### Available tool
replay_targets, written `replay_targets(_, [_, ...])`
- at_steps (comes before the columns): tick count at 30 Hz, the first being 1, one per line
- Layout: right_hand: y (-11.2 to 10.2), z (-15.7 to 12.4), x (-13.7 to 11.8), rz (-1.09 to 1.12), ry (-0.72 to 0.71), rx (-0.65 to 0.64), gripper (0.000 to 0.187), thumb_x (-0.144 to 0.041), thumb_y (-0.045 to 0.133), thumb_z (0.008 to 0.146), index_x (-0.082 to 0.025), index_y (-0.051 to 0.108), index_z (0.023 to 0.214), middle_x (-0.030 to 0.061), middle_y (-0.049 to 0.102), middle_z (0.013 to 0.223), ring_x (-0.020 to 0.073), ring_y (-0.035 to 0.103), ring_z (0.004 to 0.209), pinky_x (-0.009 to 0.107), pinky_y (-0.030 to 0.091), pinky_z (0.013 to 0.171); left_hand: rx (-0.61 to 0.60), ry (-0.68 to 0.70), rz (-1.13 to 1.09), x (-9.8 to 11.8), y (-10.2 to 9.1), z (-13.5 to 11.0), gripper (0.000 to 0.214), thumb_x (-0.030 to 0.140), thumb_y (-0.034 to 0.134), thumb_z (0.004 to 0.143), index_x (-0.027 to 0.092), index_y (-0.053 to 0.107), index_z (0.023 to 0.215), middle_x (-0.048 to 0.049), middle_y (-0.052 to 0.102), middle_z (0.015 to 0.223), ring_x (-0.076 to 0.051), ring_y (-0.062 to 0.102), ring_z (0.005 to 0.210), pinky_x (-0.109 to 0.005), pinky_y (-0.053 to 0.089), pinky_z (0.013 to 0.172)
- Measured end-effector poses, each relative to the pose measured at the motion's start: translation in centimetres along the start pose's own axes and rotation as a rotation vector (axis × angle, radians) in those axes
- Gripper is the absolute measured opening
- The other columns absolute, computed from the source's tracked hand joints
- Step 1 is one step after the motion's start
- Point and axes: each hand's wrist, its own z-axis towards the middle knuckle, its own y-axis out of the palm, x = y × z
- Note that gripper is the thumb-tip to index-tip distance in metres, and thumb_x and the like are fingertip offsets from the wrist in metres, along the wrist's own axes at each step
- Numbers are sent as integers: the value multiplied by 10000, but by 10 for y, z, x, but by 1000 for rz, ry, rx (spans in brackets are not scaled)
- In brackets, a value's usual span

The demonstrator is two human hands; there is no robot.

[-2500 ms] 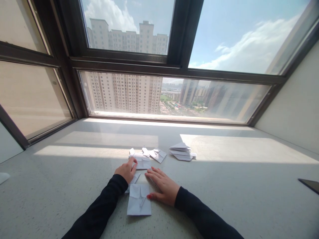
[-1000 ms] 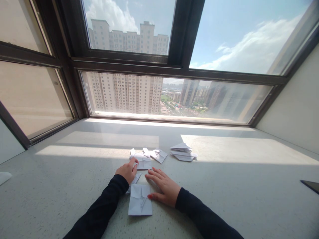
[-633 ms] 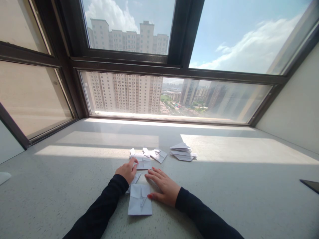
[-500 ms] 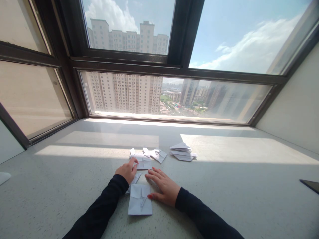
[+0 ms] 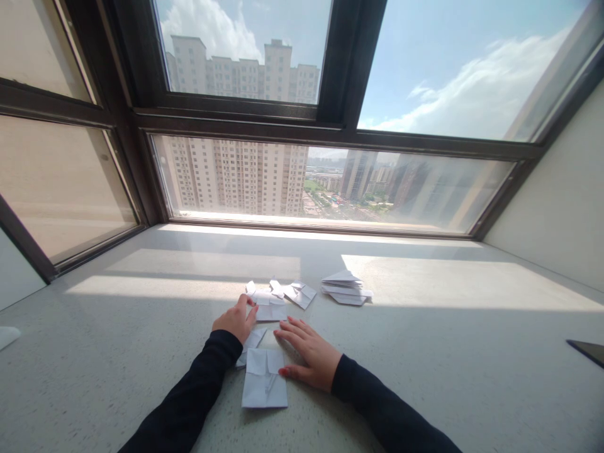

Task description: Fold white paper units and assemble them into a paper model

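My left hand (image 5: 234,319) is loosely curled, its fingertips on the near edge of a small cluster of folded white paper pieces (image 5: 276,297). Whether it pinches a piece is hidden by the fingers. Another folded piece (image 5: 251,341) pokes out from under its wrist. My right hand (image 5: 309,353) lies flat on the sill with its fingers spread. Its thumb touches the right edge of a rectangular folded paper (image 5: 264,380) that lies between my two forearms. Both arms wear black sleeves.
A neat stack of folded white papers (image 5: 346,288) sits in sunlight beyond my right hand. The speckled grey sill (image 5: 448,340) runs to a dark-framed window (image 5: 330,126). A dark flat object (image 5: 587,350) lies far right, a white object (image 5: 7,335) at the left edge.
My left hand has shifted slightly left and away from me along the folded pieces. My right hand and the papers have stayed put.
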Motion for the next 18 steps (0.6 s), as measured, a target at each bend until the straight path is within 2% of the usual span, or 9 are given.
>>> replay_targets(3, [1,1,1,58,23,24,657,-551,531,633,-185,431,1170,104,409,1250,246,256,1201,407,183,991,65,-51,-5,1,-3,1,295,447,314,787,208,475,853,-60,599,869,-215,568,805,-303,400,647])
replay_targets(6, [4,4,0,114,47,55,651,-545,600,560,-199,484,1099,97,451,1209,247,292,1181,413,177,985,73,-77,-17,3,-1,4,347,515,356,746,200,495,787,-63,584,898,-219,553,831,-312,401,665])
replay_targets(11, [9,6,-11,122,41,54,529,-497,675,474,-230,549,913,68,496,1142,263,333,1145,469,123,973,46,-46,-8,8,8,8,244,437,449,728,206,511,779,-37,578,896,-198,530,878,-285,389,694])
replay_targets(13, [8,7,-15,180,38,84,399,-442,688,493,-219,561,798,58,535,1078,246,395,1094,447,174,961,50,-30,-20,8,11,9,186,381,467,730,211,511,788,-23,577,874,-184,531,860,-272,387,688])
replay_targets(15, [5,8,-17,281,29,148,270,-391,663,557,-203,549,712,54,575,986,215,475,997,397,282,912,87,12,-63,5,12,9,150,341,464,734,204,506,776,-17,572,812,-169,537,813,-261,392,671])
replay_targets(18, [-1,9,-12,484,70,240,210,-379,592,645,-186,516,675,30,601,769,159,557,750,302,429,707,183,116,-205,-1,14,10,136,312,447,737,184,483,711,-22,551,712,-158,542,723,-257,410,635])
